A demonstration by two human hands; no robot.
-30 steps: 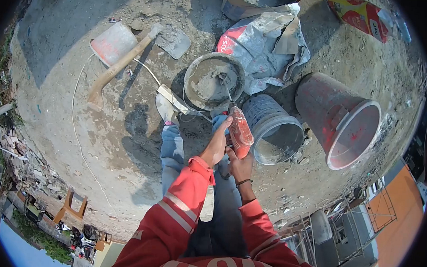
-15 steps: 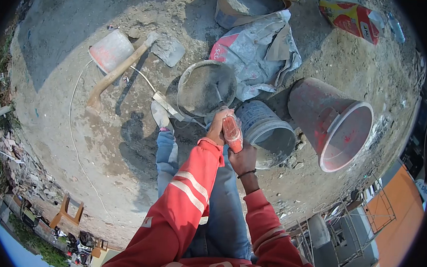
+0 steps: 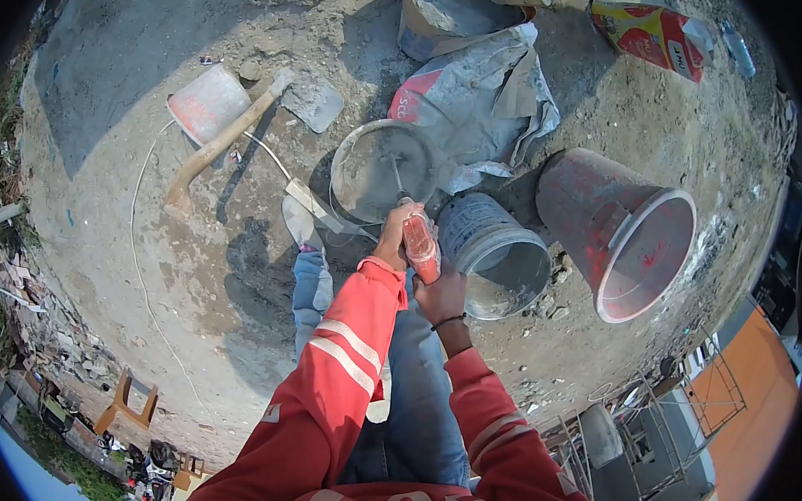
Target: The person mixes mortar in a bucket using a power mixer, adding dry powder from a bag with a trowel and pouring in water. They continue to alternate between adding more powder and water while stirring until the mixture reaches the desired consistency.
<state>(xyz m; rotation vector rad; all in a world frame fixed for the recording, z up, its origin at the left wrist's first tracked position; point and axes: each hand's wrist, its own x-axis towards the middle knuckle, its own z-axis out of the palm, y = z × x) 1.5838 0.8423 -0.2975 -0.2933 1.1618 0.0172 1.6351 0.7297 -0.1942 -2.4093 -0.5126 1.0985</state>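
Note:
A red power drill (image 3: 420,249), dusty with cement, is held in both hands over a round bucket of grey mix (image 3: 340,169). My left hand (image 3: 393,238) is closed round the drill's front part. My right hand (image 3: 441,294) grips its rear end, a dark band on the wrist. From the drill a thin metal rod (image 3: 397,171) points down into the bucket, its lower end hidden in the mix. Right beside the bucket, a white pail (image 3: 485,233) leans with its mouth towards me.
A large reddish bucket (image 3: 597,203) lies tilted at the right. Cement bags (image 3: 470,99) lie beyond the mixing bucket. At the left are a small pail (image 3: 208,103), a wooden-handled hoe (image 3: 229,139) and a power strip (image 3: 314,203) with a white cable across the ground.
Both hands and the drill have shifted slightly left. The rod now stands nearer the middle of the bucket, and more of the grey mix shows.

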